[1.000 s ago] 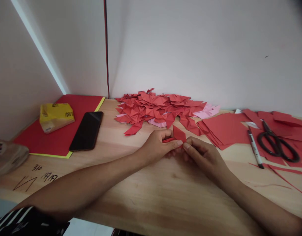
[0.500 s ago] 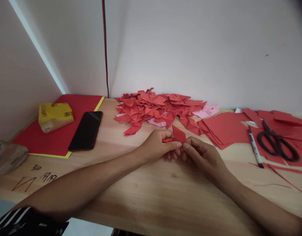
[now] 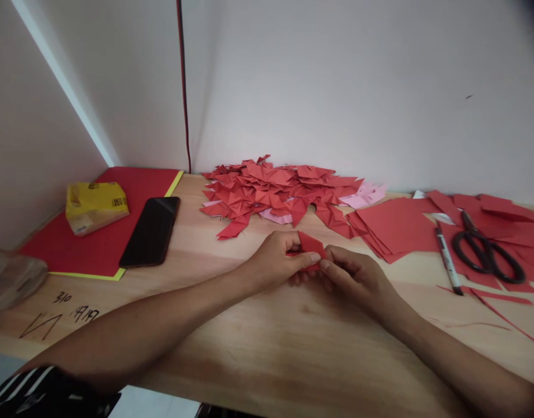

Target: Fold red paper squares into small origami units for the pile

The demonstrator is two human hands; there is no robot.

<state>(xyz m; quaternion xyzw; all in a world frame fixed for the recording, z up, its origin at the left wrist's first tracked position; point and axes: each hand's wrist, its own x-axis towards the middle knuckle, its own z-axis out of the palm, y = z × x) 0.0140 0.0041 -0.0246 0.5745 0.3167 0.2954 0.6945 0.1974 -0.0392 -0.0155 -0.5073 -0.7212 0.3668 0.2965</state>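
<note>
A small folded piece of red paper (image 3: 311,245) is held between both hands, just above the wooden table (image 3: 267,342). My left hand (image 3: 281,255) pinches it from the left, thumb on the near face and fingers behind. From the right, the thumb and fingers of my right hand (image 3: 352,273) close on its right edge. The lower part of the paper is hidden by the fingers. Behind the hands lies a heap of folded red paper pieces (image 3: 267,188), with some pink paper (image 3: 363,194) among it.
To the right are flat red sheets (image 3: 397,226), a marker pen (image 3: 448,261), black-handled scissors (image 3: 487,249) and thin red paper strips (image 3: 497,295). At the left a black phone (image 3: 150,232) and a yellow package (image 3: 97,206) lie on large red sheets (image 3: 156,180). A wall (image 3: 336,87) stands behind.
The upright pointed flap of the red paper has come down, so the piece looks lower and more compact. Both hands keep their grip in nearly the same place.
</note>
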